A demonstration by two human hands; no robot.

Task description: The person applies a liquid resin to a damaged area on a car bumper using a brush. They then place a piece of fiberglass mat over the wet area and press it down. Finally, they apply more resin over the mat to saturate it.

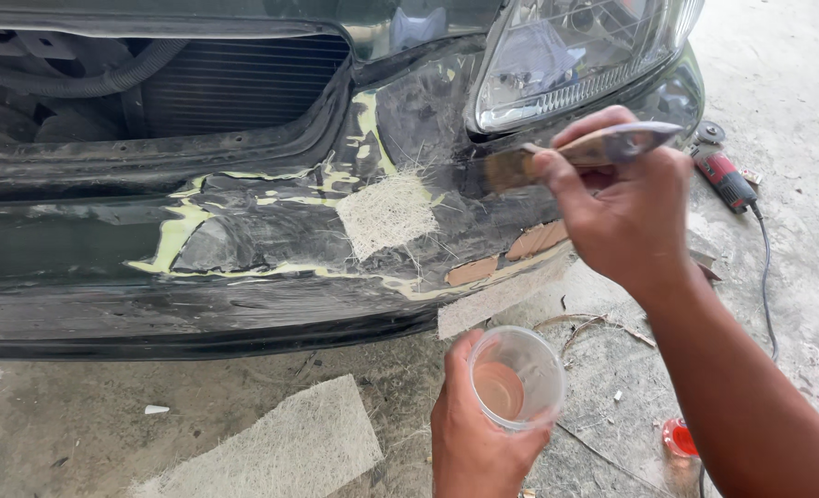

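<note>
Dark car bumper (105, 267), cracked and streaked with yellow filler, across the left and centre of the frame beneath a clear headlight (566, 55) at upper right. White fibreglass patch (386, 214) stuck at bumper centre; larger fibreglass sheet (280, 452) flat on concrete floor (797, 83) at lower left. Right hand (626, 207) at centre right clenched around a paintbrush (575, 152), bristles touching bumper just below headlight. Left hand (479, 438) at bottom centre grasping a clear plastic cup (517, 378) of pale liquid. Red power tool (725, 180) on floor at right edge.

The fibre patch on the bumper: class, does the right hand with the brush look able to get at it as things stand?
Probably yes. The right hand holds the brush with its bristles against the bumper, just beside the fibre patch, and nothing lies between them.
</note>
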